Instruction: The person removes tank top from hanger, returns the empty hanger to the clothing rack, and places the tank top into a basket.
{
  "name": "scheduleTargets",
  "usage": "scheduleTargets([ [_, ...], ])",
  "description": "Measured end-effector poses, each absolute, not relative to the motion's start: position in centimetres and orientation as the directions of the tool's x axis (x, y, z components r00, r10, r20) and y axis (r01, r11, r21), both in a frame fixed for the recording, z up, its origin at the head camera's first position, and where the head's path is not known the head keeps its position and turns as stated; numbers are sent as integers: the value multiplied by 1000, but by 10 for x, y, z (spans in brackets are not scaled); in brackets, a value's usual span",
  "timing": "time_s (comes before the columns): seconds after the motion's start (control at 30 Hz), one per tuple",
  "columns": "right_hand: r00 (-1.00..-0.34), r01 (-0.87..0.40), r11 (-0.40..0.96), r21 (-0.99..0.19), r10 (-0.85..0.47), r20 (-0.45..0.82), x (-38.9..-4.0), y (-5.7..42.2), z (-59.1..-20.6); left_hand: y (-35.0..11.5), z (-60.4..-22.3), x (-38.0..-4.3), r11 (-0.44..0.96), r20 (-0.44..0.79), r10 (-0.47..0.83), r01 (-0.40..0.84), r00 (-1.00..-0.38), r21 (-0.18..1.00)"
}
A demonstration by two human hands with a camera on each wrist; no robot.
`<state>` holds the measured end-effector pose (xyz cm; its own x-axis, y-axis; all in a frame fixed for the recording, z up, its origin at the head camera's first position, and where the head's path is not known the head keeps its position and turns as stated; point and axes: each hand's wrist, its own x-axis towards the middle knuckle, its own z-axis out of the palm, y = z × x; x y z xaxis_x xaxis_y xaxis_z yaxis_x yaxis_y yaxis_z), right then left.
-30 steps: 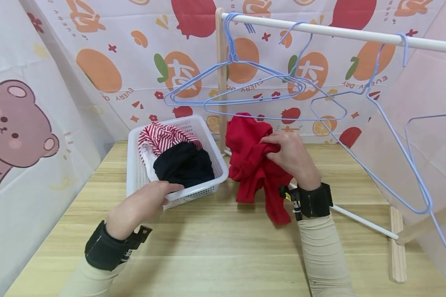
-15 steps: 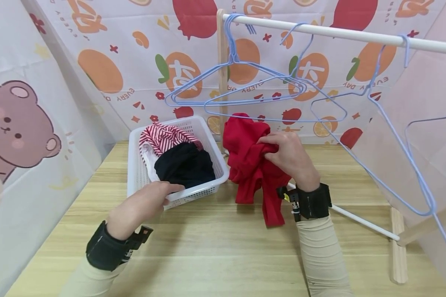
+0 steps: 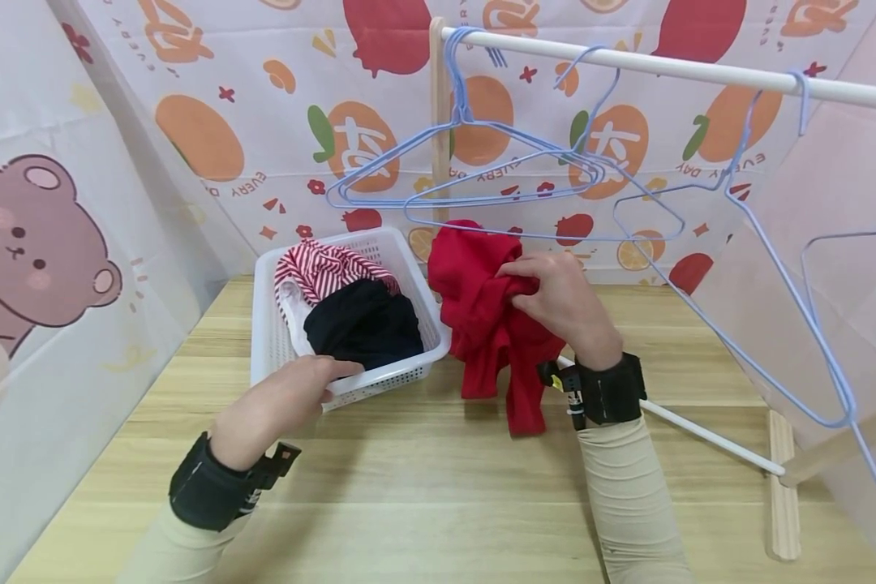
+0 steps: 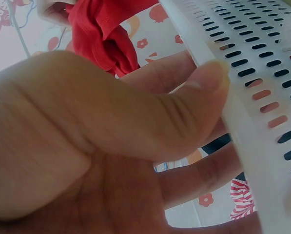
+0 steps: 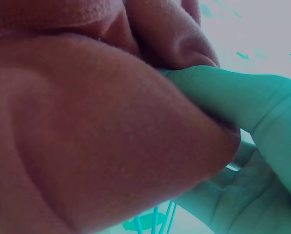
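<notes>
My left hand (image 3: 281,405) holds the near rim of a white plastic basket (image 3: 259,324), thumb on the outer wall and fingers reaching over to the inside, as the left wrist view shows around the perforated wall (image 4: 262,63). Inside the basket lie a black garment (image 3: 365,324) and a red-and-white striped one (image 3: 321,268). Right of the basket, my right hand (image 3: 562,300) pinches a bunched red garment (image 3: 474,300) between thumb and fingers. Its lower ends hang toward the wooden table. In the right wrist view the thumb presses into a fold of the cloth (image 5: 111,126).
Above and behind stands a rack with a white rail (image 3: 672,71) carrying several blue hangers (image 3: 511,231); one large hanger (image 3: 788,300) juts forward at right. The rack's lower bar (image 3: 708,438) and wooden foot (image 3: 783,503) rest on the table (image 3: 409,503). Printed curtains (image 3: 248,146) enclose the back and left.
The right hand has shifted slightly left with the red garment, whose hanging end swings left and a little up. The left hand stays on the basket rim.
</notes>
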<state>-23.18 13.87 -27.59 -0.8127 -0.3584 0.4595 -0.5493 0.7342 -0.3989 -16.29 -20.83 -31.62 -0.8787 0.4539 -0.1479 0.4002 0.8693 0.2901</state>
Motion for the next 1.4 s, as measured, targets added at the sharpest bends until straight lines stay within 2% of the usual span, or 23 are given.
scheduleTargets([
  [0.17, -828, -530, 745, -405, -351, 438, -230, 134, -271, -208, -316, -163, 873, -156, 447, 392, -881, 290],
  [0.63, -807, -572, 719, -394, -407, 427, -236, 119, -256, -209, -317, -162, 866, -139, 458, 405, -878, 292],
  [1.2, -744, -658, 674, -336, -513, 428, -237, 82, -227, -209, -318, -161, 867, -132, 456, 406, -880, 288],
  [1.4, -709, -692, 648, -319, -528, 467, -239, 77, -224, -208, -318, -162, 871, -134, 452, 404, -882, 279],
])
